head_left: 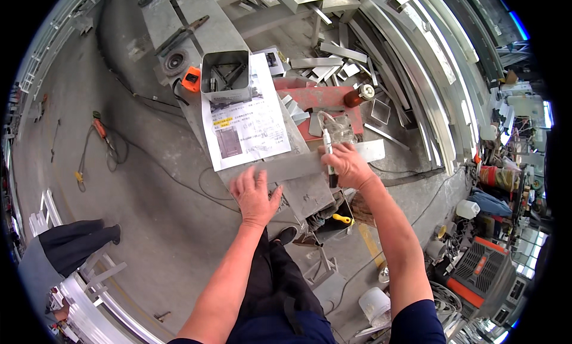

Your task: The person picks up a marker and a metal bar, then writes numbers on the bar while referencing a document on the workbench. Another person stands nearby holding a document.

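Note:
My right hand (pixel 348 165) grips a marker pen (pixel 328 148) with a white barrel and dark tip, held upright over a long grey metal strip (pixel 298 165) that lies across the workbench. My left hand (pixel 255 195) lies flat with fingers spread on the left end of that strip, pressing on it. A white printed drawing sheet (pixel 244 123) lies on the bench just beyond my left hand.
An open square metal box (pixel 225 74) of small parts stands on the sheet's far end, an orange tape measure (pixel 191 79) beside it. Red tray (pixel 325 102) and aluminium offcuts lie to the right. Cables cross the concrete floor; another person (pixel 65 242) stands lower left.

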`<state>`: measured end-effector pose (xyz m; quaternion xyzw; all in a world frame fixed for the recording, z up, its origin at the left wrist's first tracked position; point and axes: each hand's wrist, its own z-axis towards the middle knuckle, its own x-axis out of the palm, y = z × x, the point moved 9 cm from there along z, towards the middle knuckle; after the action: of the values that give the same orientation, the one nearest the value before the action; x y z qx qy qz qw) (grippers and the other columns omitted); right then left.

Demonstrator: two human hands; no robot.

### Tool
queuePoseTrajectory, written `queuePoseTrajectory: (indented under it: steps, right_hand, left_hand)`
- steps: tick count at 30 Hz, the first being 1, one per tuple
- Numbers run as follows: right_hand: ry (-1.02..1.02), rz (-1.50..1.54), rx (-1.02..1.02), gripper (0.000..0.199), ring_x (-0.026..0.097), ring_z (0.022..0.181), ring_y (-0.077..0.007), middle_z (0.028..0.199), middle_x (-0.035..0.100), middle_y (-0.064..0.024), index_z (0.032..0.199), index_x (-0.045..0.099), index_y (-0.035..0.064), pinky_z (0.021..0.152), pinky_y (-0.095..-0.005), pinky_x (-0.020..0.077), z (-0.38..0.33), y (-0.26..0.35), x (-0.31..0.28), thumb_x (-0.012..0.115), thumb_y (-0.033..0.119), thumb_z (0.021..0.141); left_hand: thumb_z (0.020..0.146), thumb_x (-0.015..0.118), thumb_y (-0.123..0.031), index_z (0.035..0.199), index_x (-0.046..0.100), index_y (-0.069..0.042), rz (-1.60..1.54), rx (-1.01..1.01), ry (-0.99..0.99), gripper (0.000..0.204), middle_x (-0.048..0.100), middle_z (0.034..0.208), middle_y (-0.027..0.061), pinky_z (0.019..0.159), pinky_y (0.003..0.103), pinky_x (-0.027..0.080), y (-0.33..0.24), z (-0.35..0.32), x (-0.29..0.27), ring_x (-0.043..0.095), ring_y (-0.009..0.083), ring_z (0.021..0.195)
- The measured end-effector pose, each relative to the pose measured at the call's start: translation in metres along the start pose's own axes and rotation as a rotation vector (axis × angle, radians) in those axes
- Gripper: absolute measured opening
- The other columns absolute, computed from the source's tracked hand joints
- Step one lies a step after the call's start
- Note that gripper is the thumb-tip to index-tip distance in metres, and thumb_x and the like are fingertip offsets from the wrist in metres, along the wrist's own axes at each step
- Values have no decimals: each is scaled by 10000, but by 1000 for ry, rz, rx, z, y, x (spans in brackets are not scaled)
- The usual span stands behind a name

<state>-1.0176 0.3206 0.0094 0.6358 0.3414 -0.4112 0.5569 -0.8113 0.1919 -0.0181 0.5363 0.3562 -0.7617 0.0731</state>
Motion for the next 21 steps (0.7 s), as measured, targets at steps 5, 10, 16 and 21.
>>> queuePoseTrajectory:
  steps: [5,10,16,21]
  right_hand:
    - [58,-12,65,543,579,1269,-324,1281,656,-35,1133,535,153,1110,-514,418,-5,-21,5,764,-2,666]
    - [-389,411,190,343,679,1041,-375,1090,729,-149,1156,642,70,931,-443,538,-1,25,-3,768,114,841]
    - [-650,573,199,274,712,883,-350,961,726,-162,1048,684,29,804,-409,569,11,66,38,747,55,783]
    - [-755,462,214,271,689,778,-328,868,676,-138,922,615,44,702,-403,571,12,55,51,749,32,687]
  left_hand:
    - [834,787,-268,1178,709,-66,-40,247,-4,406,576,1264,131,1052,507,419,-14,8,16,526,358,1184]
    - [802,798,-137,1172,703,-49,-156,398,9,391,606,1236,117,981,457,508,7,10,14,566,337,1138]
    - [795,808,-107,1119,690,-54,-256,474,85,349,613,1229,104,957,435,550,-7,9,11,610,318,1122]
    - [791,814,-91,1104,677,-55,-268,457,70,344,618,1180,100,932,444,550,-7,10,15,619,333,1090]
